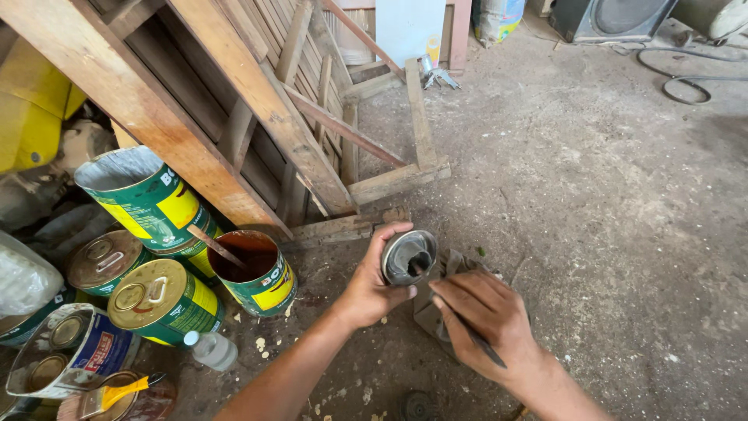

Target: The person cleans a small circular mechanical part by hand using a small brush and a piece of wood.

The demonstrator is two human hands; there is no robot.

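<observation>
My left hand (372,287) grips a small round tin (408,256) with grey paste inside, tilted toward me just above the concrete floor. My right hand (487,316) holds a thin dark tool (477,343) whose tip reaches into the tin's mouth. A crumpled grey-brown rag (436,308) lies on the floor under both hands.
Left of my hands stand several green-and-yellow paint cans (164,300); one open can (257,273) holds dark red-brown liquid and a stick. A small white bottle (210,349) and a yellow-handled brush (117,394) lie near. Wooden frames (257,109) lean behind. Concrete floor (608,218) stretches right.
</observation>
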